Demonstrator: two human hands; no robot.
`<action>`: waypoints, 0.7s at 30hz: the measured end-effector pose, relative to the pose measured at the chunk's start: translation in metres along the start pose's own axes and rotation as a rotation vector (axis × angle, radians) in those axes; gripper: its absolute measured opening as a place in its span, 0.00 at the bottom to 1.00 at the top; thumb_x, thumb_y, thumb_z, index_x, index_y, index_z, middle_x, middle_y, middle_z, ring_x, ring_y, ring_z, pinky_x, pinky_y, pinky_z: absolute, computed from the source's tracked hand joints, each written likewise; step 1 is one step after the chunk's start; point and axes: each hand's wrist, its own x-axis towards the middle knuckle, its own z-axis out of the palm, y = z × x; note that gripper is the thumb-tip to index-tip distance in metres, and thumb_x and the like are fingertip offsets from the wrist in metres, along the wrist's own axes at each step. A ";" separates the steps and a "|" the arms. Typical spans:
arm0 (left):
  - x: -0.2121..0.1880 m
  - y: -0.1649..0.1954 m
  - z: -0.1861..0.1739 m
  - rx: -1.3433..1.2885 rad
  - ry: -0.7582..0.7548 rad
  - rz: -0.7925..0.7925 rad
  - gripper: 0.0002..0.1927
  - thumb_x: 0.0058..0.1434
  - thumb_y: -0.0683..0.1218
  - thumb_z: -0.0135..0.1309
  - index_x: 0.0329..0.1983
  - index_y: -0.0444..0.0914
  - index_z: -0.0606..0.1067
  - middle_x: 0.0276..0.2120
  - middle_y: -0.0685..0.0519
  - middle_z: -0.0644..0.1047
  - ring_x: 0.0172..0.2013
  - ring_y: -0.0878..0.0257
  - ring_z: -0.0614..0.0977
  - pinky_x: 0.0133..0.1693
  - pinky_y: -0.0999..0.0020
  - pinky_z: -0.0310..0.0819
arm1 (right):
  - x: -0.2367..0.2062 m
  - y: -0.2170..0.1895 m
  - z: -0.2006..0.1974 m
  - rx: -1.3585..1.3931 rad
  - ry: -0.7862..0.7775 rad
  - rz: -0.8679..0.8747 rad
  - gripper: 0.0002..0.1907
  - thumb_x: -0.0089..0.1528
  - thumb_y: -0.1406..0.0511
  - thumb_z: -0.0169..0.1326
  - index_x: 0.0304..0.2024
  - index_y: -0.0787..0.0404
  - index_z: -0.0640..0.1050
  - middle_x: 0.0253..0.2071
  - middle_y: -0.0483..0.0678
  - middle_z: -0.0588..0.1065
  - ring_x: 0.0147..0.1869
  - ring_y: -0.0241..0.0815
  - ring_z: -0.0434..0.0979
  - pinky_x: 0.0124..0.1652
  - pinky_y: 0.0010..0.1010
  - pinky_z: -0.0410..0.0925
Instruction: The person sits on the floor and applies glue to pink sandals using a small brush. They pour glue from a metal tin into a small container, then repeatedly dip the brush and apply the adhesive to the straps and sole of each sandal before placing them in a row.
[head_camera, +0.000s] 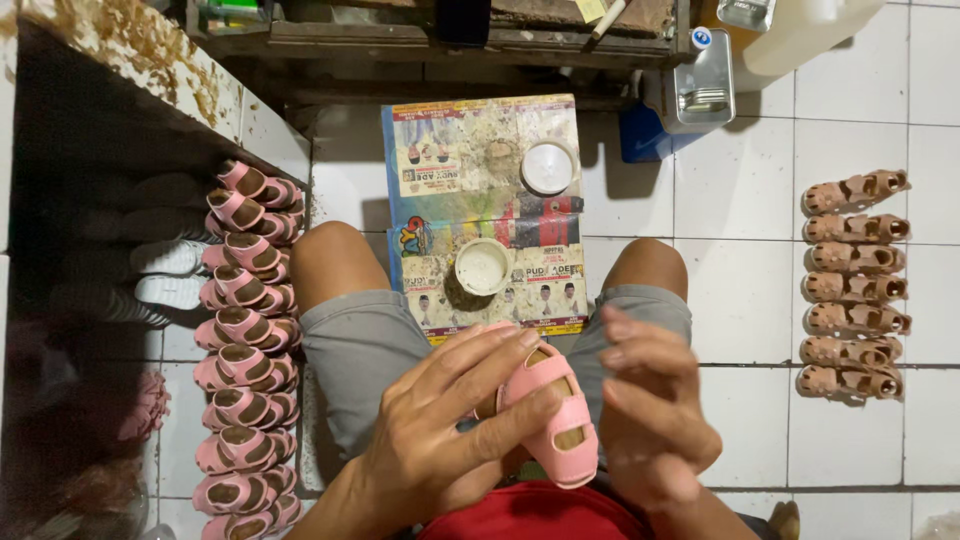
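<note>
Light was soft and even on the white tiled floor (740, 200). The left edge lay in deep shadow, blurred. The right hand (650, 410) showed motion blur; the edges bent slightly.

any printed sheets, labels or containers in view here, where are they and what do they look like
Printed poster sheet: flat on the floor between the knees, rectangular, blue-edged, stained, with small pictures.
Metal can: top right, boxy, silver, with a blue cap.
White plastic jug: top right corner, translucent.
Yellow slip: on the wooden shelf at top, small.

Printed multicolour poster sheet (480, 140) flat on floor between knees; metal can (703, 85) behind.
</note>
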 end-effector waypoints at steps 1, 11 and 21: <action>0.000 0.000 0.000 0.003 0.013 0.002 0.36 0.49 0.41 0.68 0.63 0.48 0.74 0.60 0.43 0.76 0.61 0.44 0.80 0.64 0.47 0.78 | 0.000 -0.003 0.001 0.066 -0.035 0.030 0.39 0.73 0.40 0.30 0.53 0.63 0.79 0.55 0.63 0.73 0.66 0.60 0.71 0.70 0.58 0.64; -0.035 -0.021 -0.001 -0.102 0.142 -0.236 0.35 0.57 0.47 0.68 0.66 0.42 0.67 0.60 0.47 0.74 0.61 0.48 0.79 0.65 0.51 0.74 | -0.007 0.041 0.011 0.199 -0.033 0.089 0.29 0.77 0.50 0.36 0.54 0.62 0.81 0.65 0.61 0.70 0.69 0.57 0.70 0.70 0.50 0.63; -0.077 -0.050 -0.010 -1.538 0.718 -0.953 0.43 0.65 0.74 0.35 0.71 0.41 0.62 0.58 0.49 0.74 0.52 0.52 0.80 0.48 0.52 0.78 | -0.015 0.189 0.035 -0.805 -0.883 -0.038 0.27 0.57 0.50 0.63 0.54 0.57 0.79 0.67 0.68 0.61 0.70 0.69 0.60 0.65 0.59 0.55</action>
